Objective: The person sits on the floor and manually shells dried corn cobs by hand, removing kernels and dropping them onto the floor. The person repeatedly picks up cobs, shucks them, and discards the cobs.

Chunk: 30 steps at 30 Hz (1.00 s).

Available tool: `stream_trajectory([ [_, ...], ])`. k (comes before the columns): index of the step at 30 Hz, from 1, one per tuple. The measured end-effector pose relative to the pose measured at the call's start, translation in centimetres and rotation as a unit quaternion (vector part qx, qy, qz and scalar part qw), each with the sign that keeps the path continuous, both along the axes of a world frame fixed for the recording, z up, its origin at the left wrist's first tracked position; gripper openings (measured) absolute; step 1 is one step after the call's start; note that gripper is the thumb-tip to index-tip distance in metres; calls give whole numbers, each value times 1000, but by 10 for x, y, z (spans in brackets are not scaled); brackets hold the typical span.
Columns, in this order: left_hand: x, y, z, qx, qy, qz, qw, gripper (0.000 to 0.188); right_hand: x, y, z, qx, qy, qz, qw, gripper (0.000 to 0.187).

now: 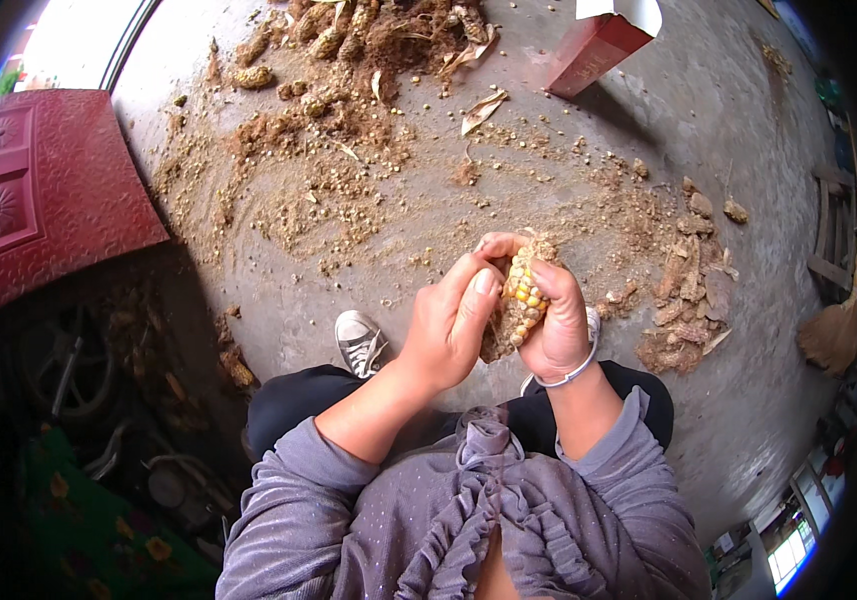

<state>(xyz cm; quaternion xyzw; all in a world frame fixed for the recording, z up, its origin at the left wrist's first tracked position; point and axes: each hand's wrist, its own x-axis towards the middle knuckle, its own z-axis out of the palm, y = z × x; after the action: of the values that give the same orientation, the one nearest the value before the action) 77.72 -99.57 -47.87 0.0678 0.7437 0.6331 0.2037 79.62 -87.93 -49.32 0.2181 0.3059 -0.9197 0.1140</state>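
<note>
An ear of corn (526,298), with yellow and pale kernels and a brown, frayed top end, is held between my hands above my knees. My right hand (561,325) wraps round its right side, thumb pressed along the kernels. Closed at the ear's left side, my left hand (449,318) has its thumb pointing up and its fingers curled behind. A brown, rough part (497,338) shows between the two hands; whether it is the bare side of this ear or a separate cob I cannot tell.
Beyond my hands, loose kernels (339,215) and chaff cover the concrete floor. Unshelled ears (329,42) and husks lie at the far side, near a red carton (599,50). Bare cobs (691,285) are heaped at right, short of a broom (834,335). A red panelled door (59,190) stands left.
</note>
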Motion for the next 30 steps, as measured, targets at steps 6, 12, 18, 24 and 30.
stream_trajectory([
  [6, 3, 4, -7, -20, 10, -2, 1000, 33, 0, 1, 4, 25, 4, 76, 997, 54],
  [12, 5, 7, -11, -59, 159, -9, 986, 25, 6, -9, -11, 14, 34, 11, 999, 47],
  [18, 13, 6, -17, -97, 98, 28, 990, 22, 5, -11, -10, -39, 3, 6, 999, 40],
  [24, 5, 6, -8, -67, 82, 29, 994, 22, -1, -6, -5, -98, 1, -7, 995, 38],
  [30, -3, 10, 3, -147, 73, -20, 986, 29, 1, -16, -7, 117, 3, -12, 993, 33],
])
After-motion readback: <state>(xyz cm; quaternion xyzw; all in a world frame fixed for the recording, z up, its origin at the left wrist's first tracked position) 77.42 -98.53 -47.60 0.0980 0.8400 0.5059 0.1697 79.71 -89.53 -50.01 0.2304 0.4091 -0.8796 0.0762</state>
